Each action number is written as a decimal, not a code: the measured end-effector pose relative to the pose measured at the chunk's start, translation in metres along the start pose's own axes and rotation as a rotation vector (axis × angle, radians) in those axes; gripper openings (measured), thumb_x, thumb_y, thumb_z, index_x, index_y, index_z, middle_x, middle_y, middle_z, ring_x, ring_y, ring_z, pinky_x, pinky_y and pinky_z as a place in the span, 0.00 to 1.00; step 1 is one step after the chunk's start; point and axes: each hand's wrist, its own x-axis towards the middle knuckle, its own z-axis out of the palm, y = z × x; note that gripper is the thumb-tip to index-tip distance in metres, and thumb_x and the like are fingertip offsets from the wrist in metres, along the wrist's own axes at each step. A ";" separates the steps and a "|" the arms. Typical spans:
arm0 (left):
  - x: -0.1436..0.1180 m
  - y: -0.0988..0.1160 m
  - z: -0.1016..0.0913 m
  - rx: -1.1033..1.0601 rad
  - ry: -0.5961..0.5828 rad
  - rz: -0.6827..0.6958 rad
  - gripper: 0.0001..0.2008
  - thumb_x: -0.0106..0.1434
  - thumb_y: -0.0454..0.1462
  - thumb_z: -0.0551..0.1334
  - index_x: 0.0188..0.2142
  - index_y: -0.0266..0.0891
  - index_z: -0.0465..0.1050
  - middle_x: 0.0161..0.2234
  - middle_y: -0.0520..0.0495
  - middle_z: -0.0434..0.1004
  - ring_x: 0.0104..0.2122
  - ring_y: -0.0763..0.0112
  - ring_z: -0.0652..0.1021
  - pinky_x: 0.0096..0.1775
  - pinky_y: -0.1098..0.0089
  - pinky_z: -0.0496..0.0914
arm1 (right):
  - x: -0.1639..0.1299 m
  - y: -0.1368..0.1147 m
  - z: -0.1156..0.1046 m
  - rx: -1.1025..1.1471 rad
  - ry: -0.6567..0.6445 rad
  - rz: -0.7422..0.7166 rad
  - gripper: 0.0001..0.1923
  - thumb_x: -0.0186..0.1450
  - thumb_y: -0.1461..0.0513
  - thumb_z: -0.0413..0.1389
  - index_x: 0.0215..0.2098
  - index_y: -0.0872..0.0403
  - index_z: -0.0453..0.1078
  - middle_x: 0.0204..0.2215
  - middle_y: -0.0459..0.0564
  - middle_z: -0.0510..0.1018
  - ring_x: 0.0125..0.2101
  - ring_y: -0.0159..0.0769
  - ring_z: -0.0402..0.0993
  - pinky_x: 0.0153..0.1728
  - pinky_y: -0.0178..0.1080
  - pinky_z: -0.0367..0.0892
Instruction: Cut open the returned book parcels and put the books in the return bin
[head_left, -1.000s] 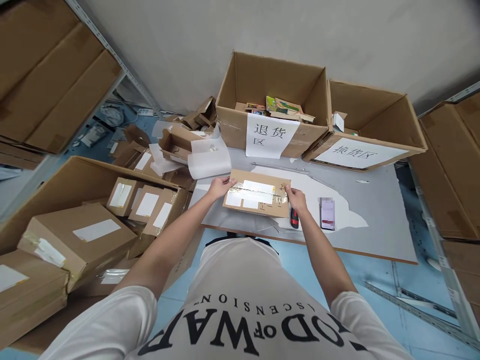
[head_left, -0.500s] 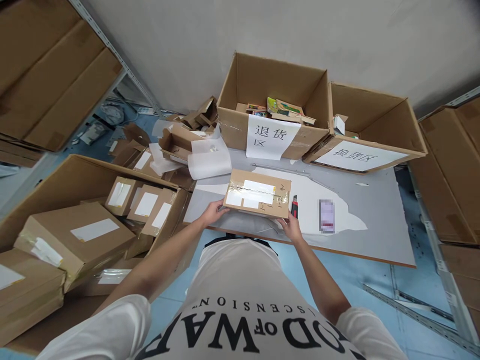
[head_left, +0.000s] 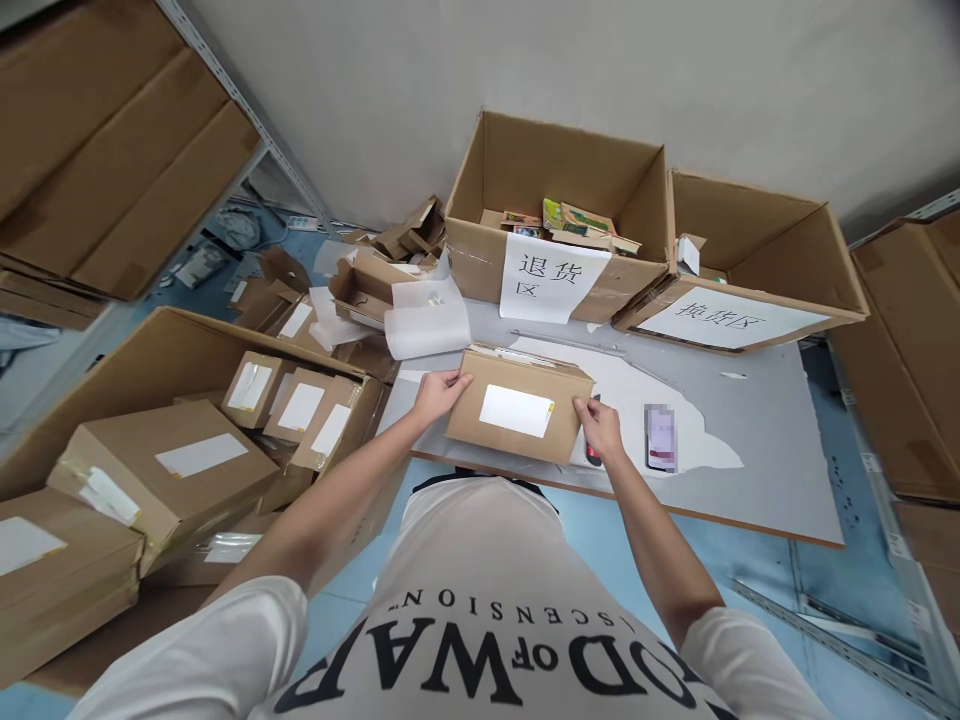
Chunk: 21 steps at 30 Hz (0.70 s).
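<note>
A brown cardboard box (head_left: 469, 425) with a white label on the side facing me is held between my hands at the front edge of the table. My left hand (head_left: 441, 395) grips its upper left corner, thumb on the near side. At the right end, my right hand (head_left: 600, 424) is closed on the box's edge. Partly covered by that hand, a red and black utility knife (head_left: 593, 453) lies on the table. Further right rests a phone (head_left: 661, 438) with its screen blurred.
Two large open cartons stand at the back: one with books (head_left: 465, 255), one with a small white box (head_left: 688, 256). A big carton (head_left: 172, 340) of labelled parcels is on my left. Flattened cardboard and white wrapping (head_left: 427, 320) lie behind it. Shelving with boxes (head_left: 900, 360) flanks the right.
The box has been tipped, so a plain side with one label faces me instead of the taped, handwritten side. Both hands have moved from its lower corners up to its ends.
</note>
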 end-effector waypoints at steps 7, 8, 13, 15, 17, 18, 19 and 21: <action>0.031 -0.004 0.007 -0.245 -0.070 -0.127 0.29 0.52 0.53 0.63 0.44 0.33 0.76 0.40 0.41 0.80 0.39 0.56 0.79 0.41 0.61 0.73 | 0.039 0.000 0.003 -0.028 -0.058 0.087 0.31 0.60 0.41 0.45 0.26 0.56 0.74 0.23 0.49 0.77 0.25 0.37 0.69 0.27 0.35 0.60; 0.033 -0.006 0.006 -0.300 -0.110 -0.132 0.30 0.51 0.53 0.64 0.46 0.32 0.76 0.40 0.41 0.80 0.39 0.57 0.79 0.43 0.61 0.72 | 0.044 0.000 0.004 -0.022 -0.071 0.094 0.30 0.60 0.41 0.45 0.26 0.56 0.75 0.24 0.50 0.78 0.26 0.37 0.70 0.28 0.35 0.61; 0.030 -0.016 0.001 -0.460 -0.240 -0.117 0.37 0.45 0.50 0.70 0.52 0.33 0.70 0.46 0.39 0.77 0.46 0.56 0.76 0.50 0.58 0.68 | 0.062 0.006 0.011 0.080 -0.110 0.132 0.26 0.58 0.42 0.49 0.33 0.53 0.77 0.31 0.50 0.81 0.32 0.41 0.75 0.33 0.37 0.65; 0.025 -0.019 0.002 -0.488 -0.239 -0.110 0.41 0.44 0.49 0.70 0.55 0.33 0.67 0.48 0.38 0.75 0.49 0.55 0.74 0.52 0.57 0.67 | 0.063 0.011 0.015 0.114 -0.129 0.126 0.24 0.58 0.43 0.51 0.36 0.52 0.77 0.33 0.49 0.82 0.35 0.42 0.76 0.36 0.39 0.67; 0.022 -0.022 0.003 -0.506 -0.234 -0.111 0.42 0.45 0.49 0.70 0.57 0.33 0.65 0.50 0.37 0.74 0.51 0.54 0.73 0.53 0.55 0.65 | 0.063 0.016 0.019 0.133 -0.140 0.113 0.23 0.57 0.44 0.52 0.37 0.51 0.77 0.34 0.48 0.82 0.36 0.43 0.76 0.39 0.41 0.68; 0.021 -0.022 0.004 -0.512 -0.236 -0.109 0.42 0.46 0.50 0.70 0.57 0.33 0.64 0.51 0.37 0.73 0.52 0.54 0.72 0.54 0.54 0.64 | 0.062 0.018 0.021 0.145 -0.140 0.109 0.23 0.58 0.44 0.52 0.38 0.51 0.76 0.34 0.48 0.82 0.37 0.43 0.76 0.40 0.41 0.68; 0.022 -0.022 0.005 -0.517 -0.239 -0.105 0.41 0.47 0.50 0.69 0.57 0.33 0.64 0.51 0.38 0.73 0.52 0.53 0.71 0.55 0.54 0.63 | 0.061 0.020 0.023 0.159 -0.139 0.107 0.23 0.58 0.44 0.52 0.38 0.52 0.76 0.35 0.49 0.82 0.37 0.43 0.76 0.40 0.42 0.68; 0.023 -0.023 0.006 -0.517 -0.246 -0.091 0.41 0.47 0.50 0.69 0.57 0.34 0.64 0.53 0.39 0.71 0.53 0.52 0.70 0.56 0.53 0.61 | 0.059 0.022 0.025 0.186 -0.130 0.108 0.24 0.58 0.44 0.52 0.39 0.52 0.76 0.37 0.49 0.82 0.39 0.44 0.76 0.41 0.42 0.69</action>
